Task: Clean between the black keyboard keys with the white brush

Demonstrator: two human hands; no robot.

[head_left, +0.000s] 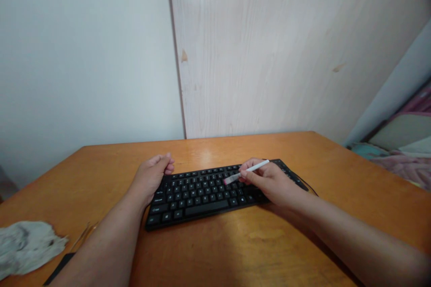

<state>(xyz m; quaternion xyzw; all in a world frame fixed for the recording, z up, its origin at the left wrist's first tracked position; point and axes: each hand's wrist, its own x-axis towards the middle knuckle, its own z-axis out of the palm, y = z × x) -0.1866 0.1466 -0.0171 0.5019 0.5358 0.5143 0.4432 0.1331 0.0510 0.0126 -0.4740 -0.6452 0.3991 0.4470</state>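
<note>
The keyboard (205, 195) lies flat on the counter (252, 246), set lengthwise across the person's front and slightly askew, probably so both hands can get at it easily. The right hand (269, 181) is over its right part, fingers pinching a brush (256, 168) partway along its white handle, a grip that likely gives fine control of the tip. The bristles slant down to the left over the keys; whether they touch cannot be told. The left hand (150, 178) is at the far left corner, fingers curled together with nothing visible between them; it may be there to steady that end, though contact is unclear. A crumpled cloth (28, 246) lies on the left, well apart from the keyboard, perhaps to leave working room.
</note>
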